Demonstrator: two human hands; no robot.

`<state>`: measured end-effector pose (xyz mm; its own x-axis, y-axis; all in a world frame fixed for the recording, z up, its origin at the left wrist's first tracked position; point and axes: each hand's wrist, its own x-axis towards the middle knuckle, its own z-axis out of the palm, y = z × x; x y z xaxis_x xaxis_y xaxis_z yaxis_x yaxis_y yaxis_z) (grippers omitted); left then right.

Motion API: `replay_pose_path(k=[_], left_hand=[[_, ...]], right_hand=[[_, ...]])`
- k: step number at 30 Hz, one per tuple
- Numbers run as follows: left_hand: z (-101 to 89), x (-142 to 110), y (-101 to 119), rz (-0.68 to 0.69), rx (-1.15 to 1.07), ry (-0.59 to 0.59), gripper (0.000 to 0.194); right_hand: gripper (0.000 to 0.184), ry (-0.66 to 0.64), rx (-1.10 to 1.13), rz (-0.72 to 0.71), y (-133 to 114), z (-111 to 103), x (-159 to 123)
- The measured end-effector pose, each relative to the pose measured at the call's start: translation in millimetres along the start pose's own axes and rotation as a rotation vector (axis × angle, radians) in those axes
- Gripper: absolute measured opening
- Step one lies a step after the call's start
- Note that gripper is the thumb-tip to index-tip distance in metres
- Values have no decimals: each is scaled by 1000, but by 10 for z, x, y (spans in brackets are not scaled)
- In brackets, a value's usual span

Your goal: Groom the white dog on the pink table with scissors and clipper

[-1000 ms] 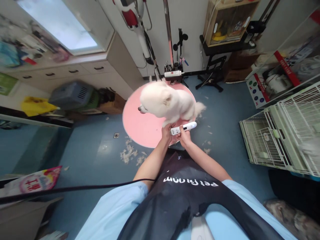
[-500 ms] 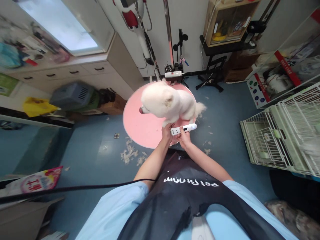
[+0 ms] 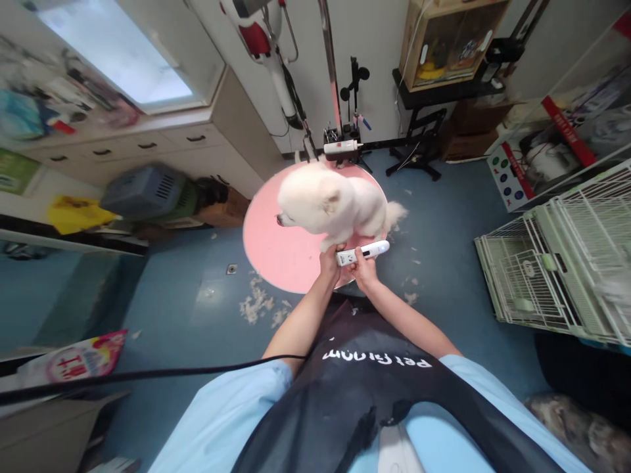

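A small white fluffy dog (image 3: 330,203) stands on a round pink grooming table (image 3: 276,249), head toward the left. My right hand (image 3: 363,269) is closed around a white electric clipper (image 3: 363,252), held level near the table's front edge with its head pointing left. My left hand (image 3: 329,261) is closed on the dog's front paw, right beside the clipper's head. Both hands sit just under the dog's chest. I wear a black apron over a light blue top.
Clumps of cut white fur (image 3: 256,305) lie on the blue floor. A grooming arm pole (image 3: 331,72) and a white bottle (image 3: 341,147) stand behind the table. White wire cages (image 3: 557,263) are at right, a grey pet carrier (image 3: 142,192) at left.
The dog's head has shifted slightly. Both hands and the clipper stay in nearly the same place.
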<state>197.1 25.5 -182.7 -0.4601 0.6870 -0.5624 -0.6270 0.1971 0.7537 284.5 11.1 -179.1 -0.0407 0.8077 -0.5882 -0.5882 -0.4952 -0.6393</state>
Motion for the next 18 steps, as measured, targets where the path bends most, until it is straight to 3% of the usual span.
replay_pose_path(k=[8, 12, 16, 18], left_hand=[[-47, 12, 83, -131, -38, -133, 8], [-41, -11, 108, -182, -59, -175, 8], [-22, -21, 122, -165, -97, -191, 9], [-20, -14, 130, -164, -106, -202, 7]], right_hand=[[45, -189, -118, 5, -213, -165, 125], [49, -438, -232, 117, -361, -269, 145], [43, -253, -136, -99, -351, -259, 200], [42, -228, -121, -168, -297, -231, 220]])
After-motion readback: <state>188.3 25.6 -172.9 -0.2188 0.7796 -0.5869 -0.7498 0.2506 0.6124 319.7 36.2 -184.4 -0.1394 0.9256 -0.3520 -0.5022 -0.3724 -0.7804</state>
